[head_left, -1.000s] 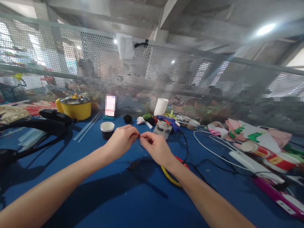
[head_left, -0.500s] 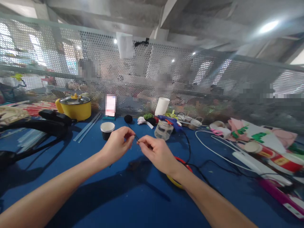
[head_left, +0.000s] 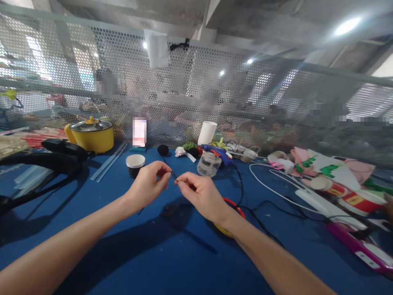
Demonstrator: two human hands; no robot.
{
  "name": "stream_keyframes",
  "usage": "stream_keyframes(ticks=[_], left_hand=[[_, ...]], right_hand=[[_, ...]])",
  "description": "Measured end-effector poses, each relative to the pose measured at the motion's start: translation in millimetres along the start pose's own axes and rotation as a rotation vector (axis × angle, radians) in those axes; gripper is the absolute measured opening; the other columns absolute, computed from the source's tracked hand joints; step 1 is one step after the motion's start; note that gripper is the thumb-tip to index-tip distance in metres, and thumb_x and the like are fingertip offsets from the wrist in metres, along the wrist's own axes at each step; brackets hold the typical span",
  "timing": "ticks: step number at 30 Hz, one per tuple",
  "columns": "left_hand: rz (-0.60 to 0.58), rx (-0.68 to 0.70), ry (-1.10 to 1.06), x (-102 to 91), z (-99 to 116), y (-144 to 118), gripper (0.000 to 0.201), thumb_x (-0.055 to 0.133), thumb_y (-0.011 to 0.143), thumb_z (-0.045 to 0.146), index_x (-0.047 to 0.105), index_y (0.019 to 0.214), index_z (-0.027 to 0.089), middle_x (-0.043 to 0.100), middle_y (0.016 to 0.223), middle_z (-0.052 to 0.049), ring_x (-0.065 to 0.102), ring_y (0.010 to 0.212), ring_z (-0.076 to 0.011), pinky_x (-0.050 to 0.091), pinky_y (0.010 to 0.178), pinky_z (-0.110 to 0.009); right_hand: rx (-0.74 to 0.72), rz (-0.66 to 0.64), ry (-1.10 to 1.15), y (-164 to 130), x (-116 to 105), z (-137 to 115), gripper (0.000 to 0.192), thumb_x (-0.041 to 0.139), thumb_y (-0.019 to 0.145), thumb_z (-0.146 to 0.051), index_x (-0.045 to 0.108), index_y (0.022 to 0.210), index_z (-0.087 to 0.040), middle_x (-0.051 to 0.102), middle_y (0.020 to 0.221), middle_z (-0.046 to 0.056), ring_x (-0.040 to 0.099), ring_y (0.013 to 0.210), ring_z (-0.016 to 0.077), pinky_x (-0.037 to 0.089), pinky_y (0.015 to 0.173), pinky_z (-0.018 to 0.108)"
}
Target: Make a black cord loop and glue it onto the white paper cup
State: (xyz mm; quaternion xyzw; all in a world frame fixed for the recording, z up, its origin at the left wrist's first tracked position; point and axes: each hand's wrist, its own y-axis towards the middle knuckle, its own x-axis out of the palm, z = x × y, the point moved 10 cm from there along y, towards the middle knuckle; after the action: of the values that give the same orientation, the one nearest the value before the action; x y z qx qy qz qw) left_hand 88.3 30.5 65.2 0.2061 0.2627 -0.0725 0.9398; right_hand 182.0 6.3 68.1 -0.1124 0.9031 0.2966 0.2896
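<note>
Between my two hands runs a short, thin dark strand [head_left: 174, 175] that looks like black yarn. My left hand [head_left: 150, 180] pinches one end of it with thumb and forefinger. The other end is pinched by my right hand [head_left: 201, 192], its fingers curled in. Both hands are held above the blue table, close together but apart. Behind them a ball of black yarn [head_left: 163, 150] lies on the table, and a dark thread leads from it toward my left hand. A dark thread end also shows below my left wrist. A black cup with a white rim [head_left: 135, 166] stands just behind my left hand.
A clear jar [head_left: 208, 164] with a blue glue gun [head_left: 216, 152] across it stands beyond my right hand. Under my right forearm lies a red and yellow ring [head_left: 225, 231]. Left are a yellow pot [head_left: 95, 137] and black stand [head_left: 46, 164]; right, cables and a purple power strip [head_left: 359, 248].
The view has shifted slightly, so the scene sits a little further left and higher. Both hands keep their pinch on the strand, with hardly any movement between them.
</note>
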Motion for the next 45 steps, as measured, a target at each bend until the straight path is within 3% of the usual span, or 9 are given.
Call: stream_keyframes(ticks=[6,9,12,19,27,33,37,42,45], left_hand=[[-0.12,-0.318,-0.473,14.5,-30,-1,0.005,0.05,0.072,0.018,0.05,0.071,0.014,0.051,0.052,0.005,0.051,0.049,-0.0077,0.049,0.055,-0.027],[-0.145,-0.391,-0.617,18.8,-32,-5,0.007,0.054,0.07,0.019,0.051,0.069,0.013,0.052,0.055,0.004,0.05,0.05,-0.0067,0.049,0.056,-0.027],[-0.138,-0.405,-0.651,21.2,-32,-7,0.009,0.057,0.068,0.019,0.053,0.068,0.012,0.052,0.055,0.004,0.051,0.05,-0.0067,0.048,0.055,-0.026],[-0.151,-0.403,-0.692,32.1,-32,-11,0.015,0.06,0.068,0.024,0.053,0.065,0.011,0.054,0.055,0.003,0.052,0.053,-0.0074,0.047,0.056,-0.025],[-0.156,-0.402,-0.752,33.1,-29,-15,0.015,0.064,0.065,0.022,0.054,0.066,0.012,0.057,0.054,0.002,0.054,0.052,-0.0077,0.046,0.054,-0.023],[-0.176,-0.386,-0.79,33.1,-28,-14,0.018,0.065,0.065,0.025,0.053,0.062,0.012,0.057,0.054,0.003,0.053,0.05,-0.0068,0.044,0.053,-0.022],[-0.144,-0.388,-0.734,26.2,-30,-11,0.018,0.065,0.063,0.025,0.051,0.063,0.013,0.056,0.053,0.003,0.052,0.05,-0.0077,0.043,0.052,-0.023],[-0.082,-0.366,-0.583,16.6,-34,-8,0.017,0.062,0.064,0.026,0.051,0.06,0.014,0.052,0.05,0.004,0.05,0.049,-0.0073,0.038,0.052,-0.022],[-0.079,-0.324,-0.515,14.8,-33,-6,0.015,0.061,0.064,0.025,0.052,0.059,0.014,0.053,0.05,0.004,0.047,0.05,-0.0071,0.036,0.052,-0.022]], right_hand=[[0.11,-0.02,0.001,5,0,24,0.021,0.042,0.08,-0.024,0.06,0.085,-0.013,0.056,0.061,0.001,0.045,0.051,0.0084,0.036,0.048,0.019],[0.174,0.047,-0.102,7,-10,35,0.03,0.048,0.077,-0.032,0.056,0.099,-0.013,0.061,0.077,0.005,0.048,0.053,0.0096,0.04,0.052,0.023],[0.136,0.103,-0.135,10,-15,29,0.034,0.051,0.075,-0.036,0.055,0.102,-0.016,0.06,0.093,0.008,0.05,0.054,0.0092,0.042,0.054,0.025],[0.239,-0.05,0.258,11,18,32,0.02,0.044,0.079,-0.03,0.055,0.086,-0.015,0.052,0.054,-0.002,0.047,0.04,0.0072,0.04,0.036,0.019],[0.227,-0.005,0.351,9,16,32,0.016,0.046,0.078,-0.03,0.051,0.082,-0.015,0.046,0.051,-0.005,0.044,0.04,0.0056,0.038,0.034,0.016],[0.267,-0.068,0.408,9,20,30,0.017,0.046,0.077,-0.031,0.05,0.081,-0.015,0.048,0.057,-0.004,0.044,0.04,0.0047,0.036,0.033,0.015],[0.286,-0.11,0.274,11,16,38,0.024,0.041,0.08,-0.035,0.053,0.079,-0.014,0.052,0.059,-0.001,0.044,0.041,0.0061,0.035,0.035,0.017],[0.234,0.046,-0.175,12,-31,46,0.023,0.05,0.076,-0.026,0.058,0.093,-0.014,0.059,0.095,0.009,0.056,0.061,0.0115,0.045,0.059,0.026],[0.327,-0.055,-0.334,-3,-41,61,0.021,0.05,0.077,-0.026,0.06,0.091,-0.014,0.062,0.092,0.009,0.058,0.077,0.0169,0.043,0.073,0.03]])
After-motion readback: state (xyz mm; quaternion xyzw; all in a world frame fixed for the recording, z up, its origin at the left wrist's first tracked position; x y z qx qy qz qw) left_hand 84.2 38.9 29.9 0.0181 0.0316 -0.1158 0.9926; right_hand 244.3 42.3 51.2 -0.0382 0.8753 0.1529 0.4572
